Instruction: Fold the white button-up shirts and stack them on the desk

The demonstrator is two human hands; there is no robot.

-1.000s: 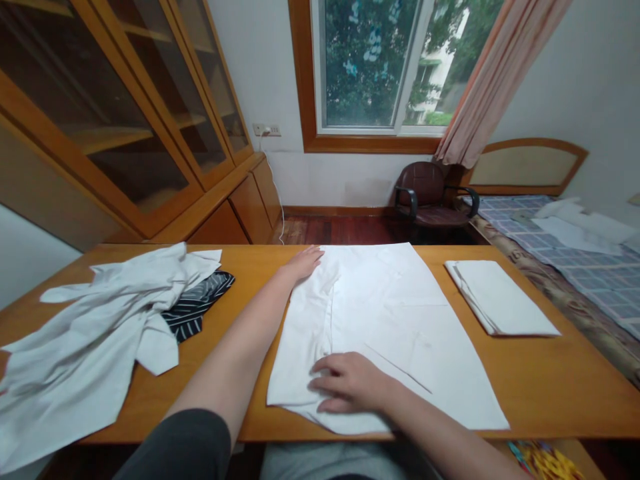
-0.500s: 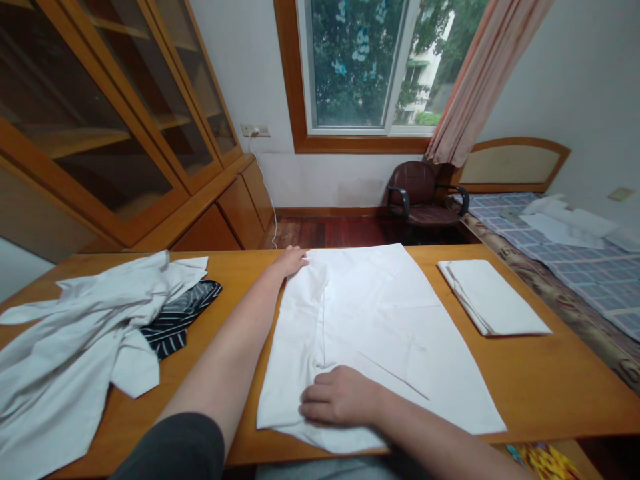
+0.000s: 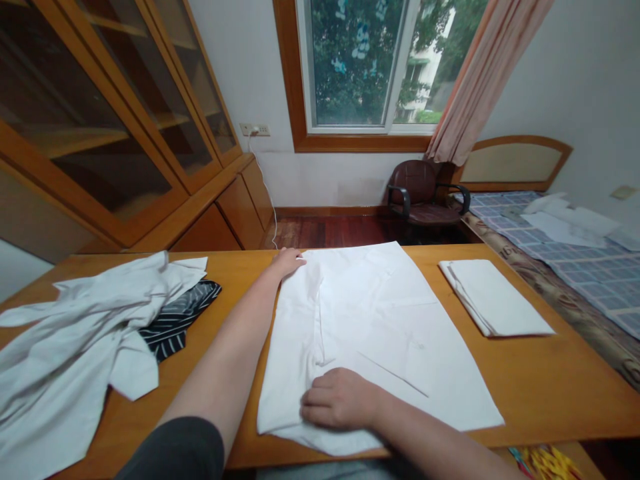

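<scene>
A white garment (image 3: 380,320) is spread, partly folded, across the middle of the wooden table, with a slanted pocket-like line and a creased strip along its left part. At its far left corner my left hand (image 3: 289,261) has its fingers closed on the cloth edge; the thumb side is partly hidden. My right hand (image 3: 340,400) rests on the near left part of the garment, fingers curled together against the fabric. Some cloth under the right fingers is hidden.
Crumpled white clothing (image 3: 100,333) lies on the table (image 3: 225,400) at left, over black striped fabric (image 3: 177,317). A folded white cloth (image 3: 495,297) sits at right. Beyond are a brown armchair (image 3: 423,193), a bed (image 3: 590,260) and a glass-fronted cabinet (image 3: 200,173).
My left hand and the far edge of the white garment have shifted slightly to the left. The right hand stays almost in place.
</scene>
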